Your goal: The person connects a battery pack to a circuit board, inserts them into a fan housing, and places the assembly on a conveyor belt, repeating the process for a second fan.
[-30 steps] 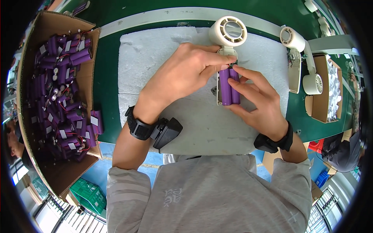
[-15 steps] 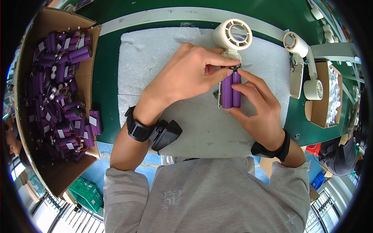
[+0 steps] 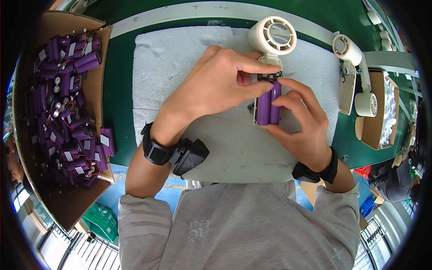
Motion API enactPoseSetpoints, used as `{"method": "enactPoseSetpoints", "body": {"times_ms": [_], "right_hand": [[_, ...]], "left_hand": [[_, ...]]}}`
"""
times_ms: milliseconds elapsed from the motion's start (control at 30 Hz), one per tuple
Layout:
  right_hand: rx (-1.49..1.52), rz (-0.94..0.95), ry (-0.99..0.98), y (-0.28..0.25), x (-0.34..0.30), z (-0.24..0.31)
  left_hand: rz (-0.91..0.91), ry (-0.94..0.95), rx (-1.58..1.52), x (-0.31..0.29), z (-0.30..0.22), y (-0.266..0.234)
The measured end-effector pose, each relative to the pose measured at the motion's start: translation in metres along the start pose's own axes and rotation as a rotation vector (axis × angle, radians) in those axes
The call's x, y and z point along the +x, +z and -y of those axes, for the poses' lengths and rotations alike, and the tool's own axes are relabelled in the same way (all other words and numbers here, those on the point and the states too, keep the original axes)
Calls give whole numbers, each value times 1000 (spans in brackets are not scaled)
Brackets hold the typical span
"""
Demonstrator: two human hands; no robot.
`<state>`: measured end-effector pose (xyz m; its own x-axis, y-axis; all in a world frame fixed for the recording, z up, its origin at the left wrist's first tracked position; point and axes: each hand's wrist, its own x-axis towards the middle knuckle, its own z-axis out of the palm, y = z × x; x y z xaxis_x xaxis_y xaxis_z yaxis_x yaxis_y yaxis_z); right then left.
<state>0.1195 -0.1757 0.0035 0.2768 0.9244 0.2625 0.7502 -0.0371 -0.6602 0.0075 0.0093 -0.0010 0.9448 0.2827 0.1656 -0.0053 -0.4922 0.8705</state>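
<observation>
A cream handheld fan (image 3: pixel 271 36) lies on the foam board, its round head away from me and its handle uncovered. Two joined purple cells form a battery pack (image 3: pixel 268 105) lying in the handle shell, below a small green circuit board (image 3: pixel 269 76). My left hand (image 3: pixel 220 81) comes over from the left, closed in a pinch, forefinger at the circuit board and thumb at the top of the cells. Closed around the battery pack's right side is my right hand (image 3: pixel 303 114), forefinger by its upper end and thumb by its lower end. The fingertips hide part of the board.
A cardboard box (image 3: pixel 106 76) full of purple battery packs stands at left. White foam (image 3: pixel 166 49) covers the green table (image 3: pixel 119 126) before me. At right lie another opened fan (image 3: pixel 348 51) and a box (image 3: pixel 366 135) of small white pieces. A person (image 3: pixel 391 180) is at far right.
The view has shifted slightly. Both hands stay on the fan and battery pack; my fingers have moved only a little, and more of the circuit board shows between them.
</observation>
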Motion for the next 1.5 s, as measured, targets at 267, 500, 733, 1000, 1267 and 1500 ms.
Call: {"method": "enactPoseSetpoints", "body": {"times_ms": [267,500,733,1000,1267,1500], "right_hand": [[47,75,169,-2,15,0],[7,80,78,-6,23,3],[-88,123,-11,-4,5,3],[-223,-48,63,-5,27,-10],[-433,-131,-68,-15,173,-11],[-629,-146,-328,35,349,-142]], "left_hand": [[99,-151,-81,5,-5,-5],[-11,-44,-113,1,2,-3],[118,-158,-81,-1,-9,-8],[-352,58,-8,6,6,10],[-443,-88,74,5,9,-1],[-616,-71,222,14,15,0]]}}
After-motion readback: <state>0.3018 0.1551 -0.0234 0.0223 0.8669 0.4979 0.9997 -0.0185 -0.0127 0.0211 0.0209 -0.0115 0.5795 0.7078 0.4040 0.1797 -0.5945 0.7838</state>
